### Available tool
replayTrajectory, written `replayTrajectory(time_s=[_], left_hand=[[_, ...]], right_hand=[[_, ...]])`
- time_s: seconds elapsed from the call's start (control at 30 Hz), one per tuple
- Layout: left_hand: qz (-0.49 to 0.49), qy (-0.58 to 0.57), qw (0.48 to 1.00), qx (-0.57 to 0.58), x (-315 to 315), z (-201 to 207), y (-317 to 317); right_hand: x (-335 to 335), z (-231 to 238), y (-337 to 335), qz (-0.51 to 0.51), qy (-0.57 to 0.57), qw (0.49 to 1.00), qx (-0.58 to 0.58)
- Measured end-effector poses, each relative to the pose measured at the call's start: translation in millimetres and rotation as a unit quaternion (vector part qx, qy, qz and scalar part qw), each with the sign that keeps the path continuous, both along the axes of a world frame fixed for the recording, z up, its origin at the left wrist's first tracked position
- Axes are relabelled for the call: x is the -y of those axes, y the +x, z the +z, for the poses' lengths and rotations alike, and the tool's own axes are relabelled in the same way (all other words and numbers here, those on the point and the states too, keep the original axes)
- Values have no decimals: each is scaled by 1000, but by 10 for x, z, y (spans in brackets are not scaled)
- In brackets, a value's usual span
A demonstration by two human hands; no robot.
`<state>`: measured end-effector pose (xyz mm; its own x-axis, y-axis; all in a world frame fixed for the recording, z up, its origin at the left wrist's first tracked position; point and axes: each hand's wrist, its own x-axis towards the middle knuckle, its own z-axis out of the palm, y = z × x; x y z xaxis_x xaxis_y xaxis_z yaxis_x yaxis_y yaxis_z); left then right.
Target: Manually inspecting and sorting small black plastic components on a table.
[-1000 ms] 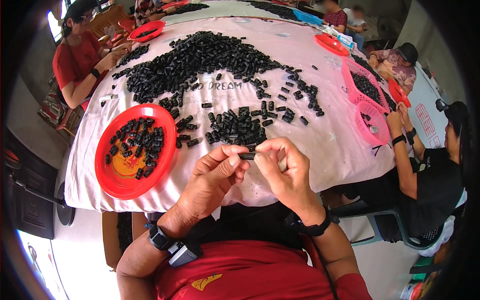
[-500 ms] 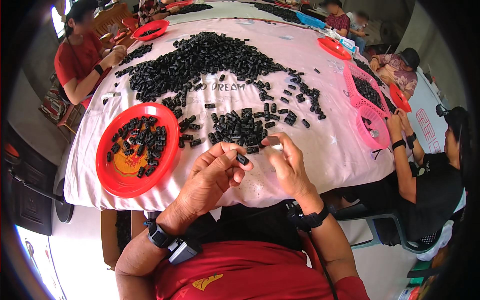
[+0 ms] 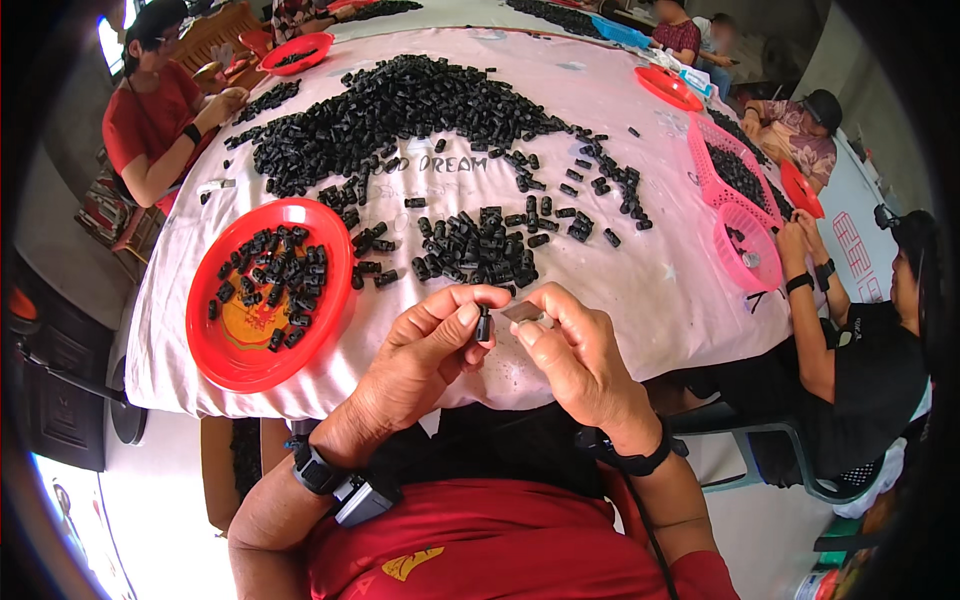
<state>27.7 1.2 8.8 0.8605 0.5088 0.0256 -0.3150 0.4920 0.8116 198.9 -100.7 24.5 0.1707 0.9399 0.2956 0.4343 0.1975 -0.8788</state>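
Note:
My left hand (image 3: 425, 345) pinches a small black plastic part (image 3: 484, 323) between thumb and index finger, holding it upright. Just to its right, my right hand (image 3: 585, 360) grips a thin, flat, grey blade-like piece (image 3: 521, 313) between thumb and forefinger. The blade's tip is close to the part; I cannot tell whether they touch. Beyond my hands lies a small heap of similar black parts (image 3: 475, 250) on the pale pink cloth. To the left, a red plate (image 3: 205, 350) holds several more of these parts.
A large pile of black parts (image 3: 400, 110) spreads across the cloth-covered table (image 3: 640, 310). At right stand a pink basket (image 3: 708, 180) and a round pink bowl (image 3: 745, 282). One person (image 3: 150, 130) works at the left edge; another (image 3: 840, 360) sits close on the right.
The black part in my left hand has turned from slanted to upright. My right hand has brought the blade-like piece left and down, closer to the part.

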Motion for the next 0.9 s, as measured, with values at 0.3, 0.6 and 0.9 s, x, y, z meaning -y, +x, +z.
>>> replayTrajectory(time_s=[0.3,0.6,0.9], left_hand=[[-3,-38,999,-21,93,5,39],[-18,-20,1000,-8,103,-4,35],[-21,-54,998,-15,94,-15,10]], right_hand=[[-49,-5,-118,-33,83,986,141],[-41,18,-97,-72,71,971,215],[-34,9,-98,-89,73,964,241]])
